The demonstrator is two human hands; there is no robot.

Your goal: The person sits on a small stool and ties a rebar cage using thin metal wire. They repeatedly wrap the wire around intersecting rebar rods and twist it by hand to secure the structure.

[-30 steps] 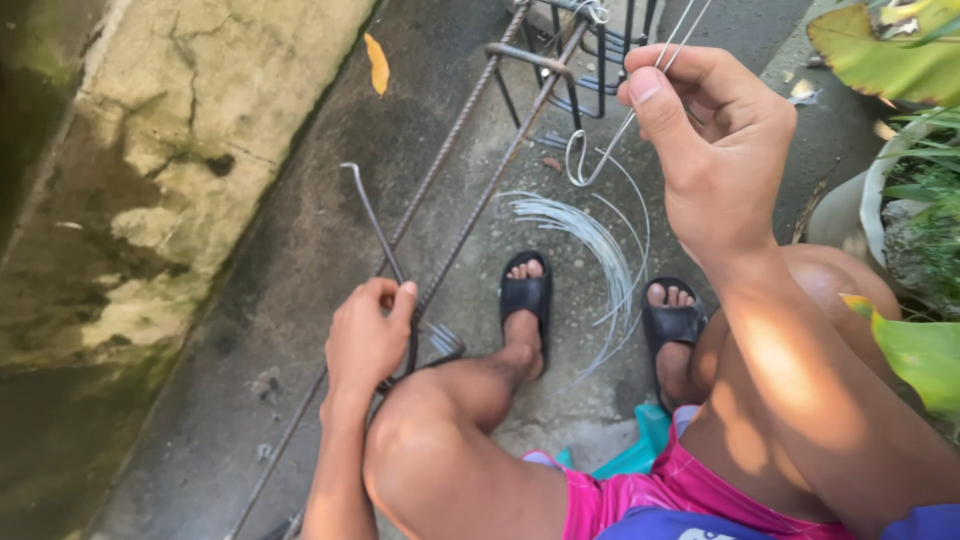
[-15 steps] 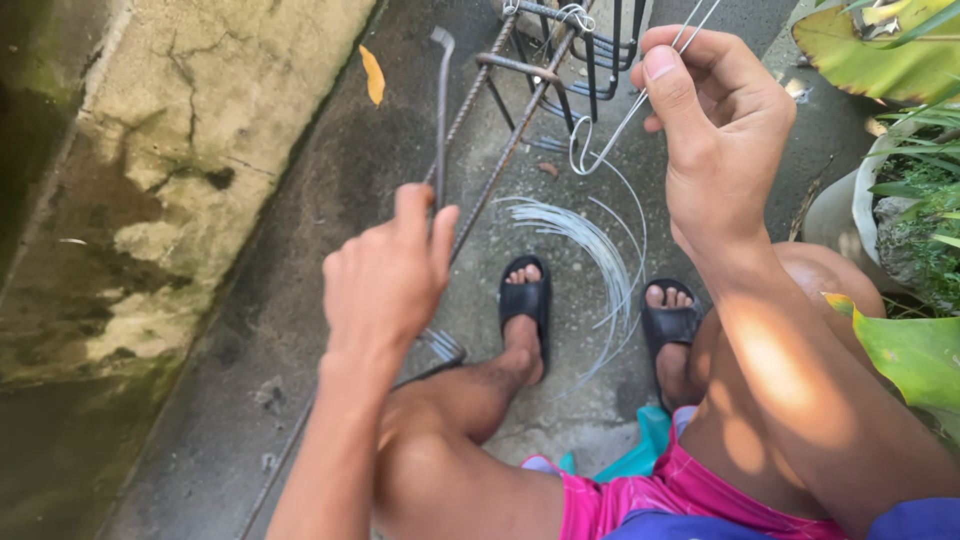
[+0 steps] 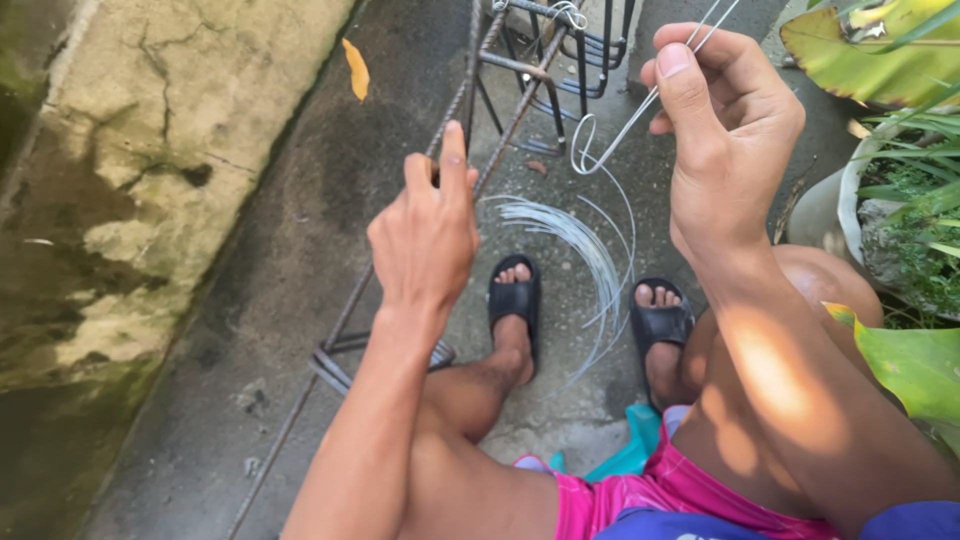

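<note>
Above a fan of thin grey tie wires (image 3: 560, 235) on the concrete floor (image 3: 290, 260) (black sandals just beside), the right hand (image 3: 725, 140) pinches a doubled looped steel wire (image 3: 625, 125), while the left hand (image 3: 430, 235), higher than before, grips a thin metal tool by the ribbed rebar cage (image 3: 520, 75).

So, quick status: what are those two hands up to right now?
Right hand pinches looped tie wire. Left hand raised over rebar, grip hidden. Loose wire bundle lies by the feet.
</note>
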